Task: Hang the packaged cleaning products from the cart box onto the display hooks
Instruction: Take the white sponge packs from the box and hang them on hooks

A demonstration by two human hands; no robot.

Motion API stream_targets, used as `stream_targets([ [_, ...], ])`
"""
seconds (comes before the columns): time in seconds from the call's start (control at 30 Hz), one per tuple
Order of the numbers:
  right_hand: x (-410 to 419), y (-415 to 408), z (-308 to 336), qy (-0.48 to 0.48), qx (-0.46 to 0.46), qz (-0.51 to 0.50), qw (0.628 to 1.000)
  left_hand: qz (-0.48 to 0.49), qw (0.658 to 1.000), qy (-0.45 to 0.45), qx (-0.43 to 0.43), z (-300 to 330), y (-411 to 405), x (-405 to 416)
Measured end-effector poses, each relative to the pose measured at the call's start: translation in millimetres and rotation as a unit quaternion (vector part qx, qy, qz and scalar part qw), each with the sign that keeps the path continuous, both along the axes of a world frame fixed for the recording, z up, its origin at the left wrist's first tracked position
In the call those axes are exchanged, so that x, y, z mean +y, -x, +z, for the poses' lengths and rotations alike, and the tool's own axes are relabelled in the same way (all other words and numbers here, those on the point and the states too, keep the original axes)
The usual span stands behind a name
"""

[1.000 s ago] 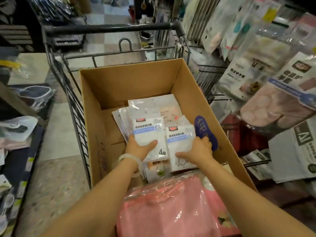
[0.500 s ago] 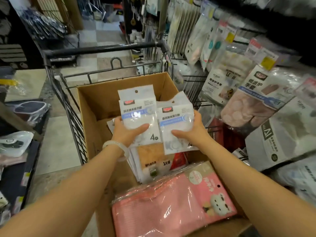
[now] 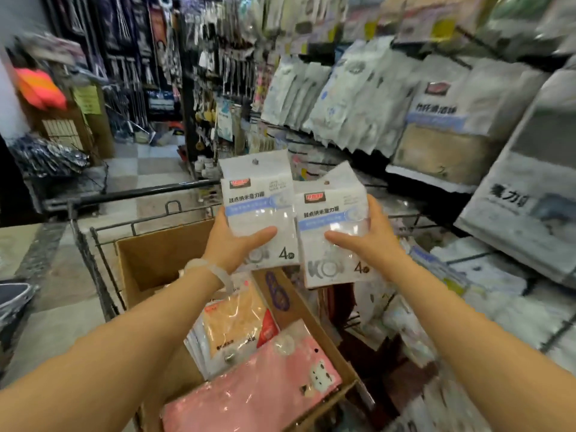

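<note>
Left hand (image 3: 232, 244) grips the left white packet (image 3: 260, 210): thumb lies across the clear front, fingers curled behind the left edge. Right hand (image 3: 371, 241) grips the right white packet (image 3: 335, 232) the same way, thumb on the front, fingers round the right edge. Both packets are held upright, side by side with edges touching or slightly overlapped, above the far end of the cardboard box (image 3: 156, 254) in the wire cart (image 3: 93, 269).

Packet appearance: flat pouch, white upper header with a small round hang hole at top centre, clear lower window with white contents behind. Red-brown logo patch on the header; its lettering is too blurred to read. Dark Chinese title line below it, then a pale blue band with a round mark at its right end. A large "4" is printed low on the right of each. A grey ring graphic sits at the bottom left of the right packet.

Left wrist carries a pale translucent bangle (image 3: 212, 269).

Inside the box: an orange cloth pack (image 3: 233, 319) with a red corner label, and a pink pack (image 3: 258, 391) with a small cartoon face.

To the right, hanging packets (image 3: 349, 98) crowd the display rack, blurred.
</note>
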State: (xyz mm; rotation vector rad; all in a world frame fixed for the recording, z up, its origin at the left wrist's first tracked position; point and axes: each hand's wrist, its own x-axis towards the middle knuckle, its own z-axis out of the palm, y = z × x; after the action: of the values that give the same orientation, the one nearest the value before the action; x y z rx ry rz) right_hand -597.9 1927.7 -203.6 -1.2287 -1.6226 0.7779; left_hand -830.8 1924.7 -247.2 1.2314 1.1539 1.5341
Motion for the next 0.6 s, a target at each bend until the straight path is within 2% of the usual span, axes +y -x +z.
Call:
stream_targets([
  [0.13, -65.8, -54.6, 40.8, -0.046, -0.007, -0.057, 0.997, -0.037, 0.998, -0.043, -0.027, 41.2, -55.4, -38.8],
  [0.3, -165.2, -121.4, 87.4, -0.110, -0.012, -0.125, 0.986, -0.052, 0.991, -0.068, -0.107, 88.1, -134.6, -97.6],
  [0.6, -364.8, -229.0, 147.3, -0.182, -0.042, -0.271, 0.944, -0.212, 0.955, -0.116, -0.174, 146.6, -280.5, -225.1],
])
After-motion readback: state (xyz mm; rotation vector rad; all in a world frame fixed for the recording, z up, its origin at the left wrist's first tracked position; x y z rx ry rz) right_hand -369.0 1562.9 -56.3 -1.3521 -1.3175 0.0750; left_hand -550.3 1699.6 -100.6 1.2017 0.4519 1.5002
